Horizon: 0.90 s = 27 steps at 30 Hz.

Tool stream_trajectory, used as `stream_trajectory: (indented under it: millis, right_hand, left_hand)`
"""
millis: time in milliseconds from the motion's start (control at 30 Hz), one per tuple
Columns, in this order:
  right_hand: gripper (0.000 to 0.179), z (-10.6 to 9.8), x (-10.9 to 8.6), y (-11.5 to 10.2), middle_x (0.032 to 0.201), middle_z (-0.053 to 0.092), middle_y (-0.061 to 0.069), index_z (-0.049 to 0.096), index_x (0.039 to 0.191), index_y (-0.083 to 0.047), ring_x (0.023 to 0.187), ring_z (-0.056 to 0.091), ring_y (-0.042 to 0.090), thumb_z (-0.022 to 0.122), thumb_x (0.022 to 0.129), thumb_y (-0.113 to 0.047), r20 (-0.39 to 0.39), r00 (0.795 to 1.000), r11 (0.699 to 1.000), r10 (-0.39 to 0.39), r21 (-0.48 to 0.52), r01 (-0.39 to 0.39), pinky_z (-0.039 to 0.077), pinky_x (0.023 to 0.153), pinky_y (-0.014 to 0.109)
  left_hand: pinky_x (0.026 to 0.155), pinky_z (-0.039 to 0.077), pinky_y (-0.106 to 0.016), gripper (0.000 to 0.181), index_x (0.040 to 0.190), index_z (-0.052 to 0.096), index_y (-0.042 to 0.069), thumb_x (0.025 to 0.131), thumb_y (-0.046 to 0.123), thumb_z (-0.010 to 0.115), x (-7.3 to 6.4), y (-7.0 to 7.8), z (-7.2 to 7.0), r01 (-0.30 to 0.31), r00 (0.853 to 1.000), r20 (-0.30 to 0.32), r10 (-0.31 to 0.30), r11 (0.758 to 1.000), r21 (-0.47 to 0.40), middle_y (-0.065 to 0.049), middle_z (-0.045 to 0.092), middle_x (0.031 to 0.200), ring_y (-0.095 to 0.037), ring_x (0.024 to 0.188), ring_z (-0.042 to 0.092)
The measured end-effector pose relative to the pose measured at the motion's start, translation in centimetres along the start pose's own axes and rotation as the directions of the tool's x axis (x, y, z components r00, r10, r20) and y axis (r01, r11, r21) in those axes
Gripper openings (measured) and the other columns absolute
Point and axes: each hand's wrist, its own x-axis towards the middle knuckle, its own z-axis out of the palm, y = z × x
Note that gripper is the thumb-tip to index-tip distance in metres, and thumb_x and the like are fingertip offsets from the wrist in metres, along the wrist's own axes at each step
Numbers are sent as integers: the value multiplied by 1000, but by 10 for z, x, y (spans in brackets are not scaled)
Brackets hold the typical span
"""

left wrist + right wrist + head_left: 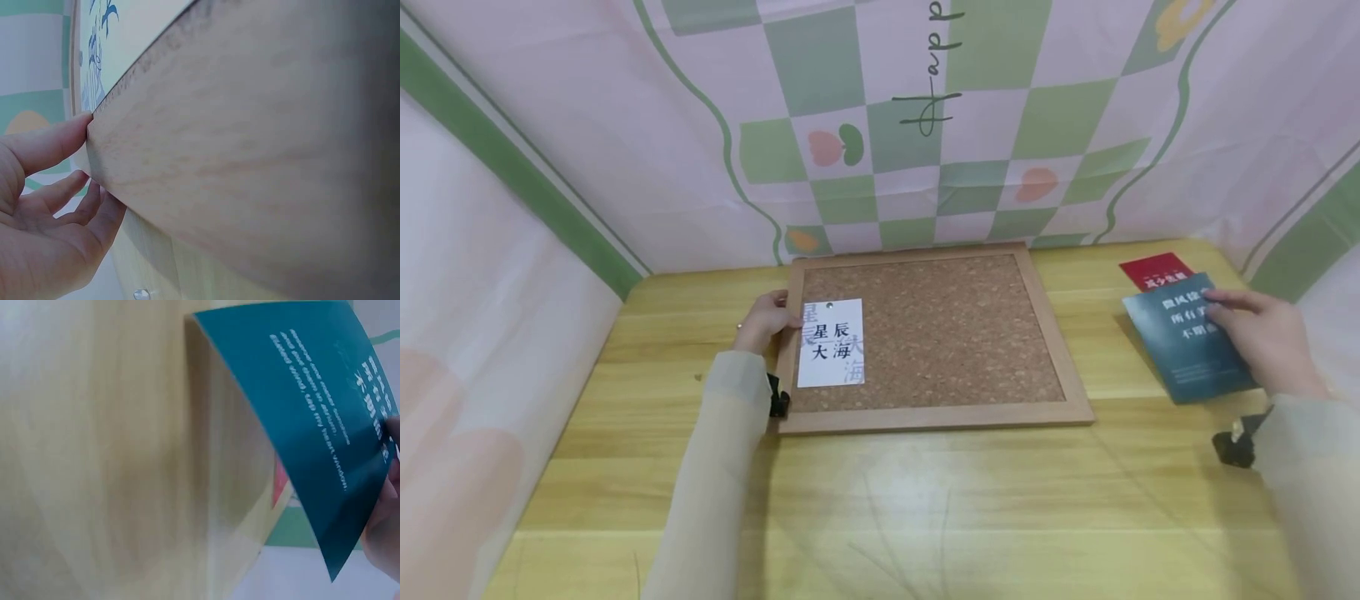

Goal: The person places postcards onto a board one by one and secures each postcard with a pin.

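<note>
L hand (766,321) gripped corkboard (947,333) at its 9 o'clock edge; R hand (1270,333), approx. 3 o'clock, pinched teal card (1183,354), part-hiding red card (1153,268) btwn 2 & 3; white card (832,367) sat on corkboard's 9 o'clock side; step prob. picking up teal card; next likely needed carrying it boardward.

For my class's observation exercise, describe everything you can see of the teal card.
The teal card is a thin rectangle, apparently glossy paper or cardstock, printed with large white Chinese characters and smaller white English lines. The right hand holds it by one edge, at least partly lifted off the wooden table, right of the corkboard. In the head view it overlaps the red card.
</note>
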Motion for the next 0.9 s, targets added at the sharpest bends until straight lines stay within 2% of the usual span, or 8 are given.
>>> stream_trajectory:
  millis: [233,400,467,533,600,700,800,900]
  right_hand:
    - [48,3,-6,-23,154,29,-6,43,143,-28,78,39,-15,52,95,-31,-80,997,989,10,151,2,47,57,9]
    - [52,6,-8,-39,151,32,-13,40,144,-27,68,49,-18,55,95,-20,-61,998,967,0,254,16,53,56,13]
    - [55,8,-8,-46,154,28,-14,38,145,-29,64,53,-17,55,94,-16,-43,999,958,11,287,2,54,56,14]
    - [57,10,-8,-52,150,37,-13,37,145,-30,64,53,-17,55,94,-14,-37,999,950,17,312,-5,54,57,14]
    - [57,12,-9,-58,133,49,-18,38,145,-31,64,54,-18,56,94,-13,-44,999,947,20,321,-5,54,58,13]
    - [58,16,-10,-68,130,51,-15,38,145,-30,67,52,-19,55,94,-11,-55,998,947,8,320,9,54,59,11]
    - [58,19,-12,-79,154,32,-3,36,146,-30,70,49,-21,54,94,-10,-53,999,953,1,303,15,53,61,9]
    - [58,24,-13,-89,159,22,-2,36,146,-29,79,48,-19,53,95,-10,-52,999,957,-15,288,29,52,63,7]
  left_hand:
    - [115,33,-48,71,152,24,11,90,3,58,-2,-1,0,-6,1000,9,6,1000,-3,-16,34,153,-35,138,37]
    - [116,32,-46,72,152,24,10,89,2,58,0,-2,0,-7,1000,9,7,1000,-3,-15,34,153,-34,138,38]
    - [116,32,-47,72,152,24,10,89,2,58,0,-2,0,-7,1000,9,7,1000,-5,-15,35,152,-34,138,38]
    - [116,33,-47,72,152,24,11,89,2,58,0,-2,1,-8,1000,10,8,1000,-6,-15,35,152,-34,137,39]
    - [116,32,-47,72,152,23,11,90,2,58,0,-2,1,-8,1000,9,8,1000,-7,-15,35,153,-34,138,38]
    - [117,31,-47,73,152,22,10,90,3,58,-1,-2,1,-9,1000,4,9,1000,-5,-14,32,155,-34,140,35]
    - [117,30,-48,74,152,21,10,89,3,58,-1,-2,0,-8,1000,2,8,1000,-3,-13,30,156,-34,141,33]
    - [117,31,-47,73,152,22,10,89,2,58,1,-2,0,-11,1000,4,11,1000,-9,-15,32,155,-34,140,35]
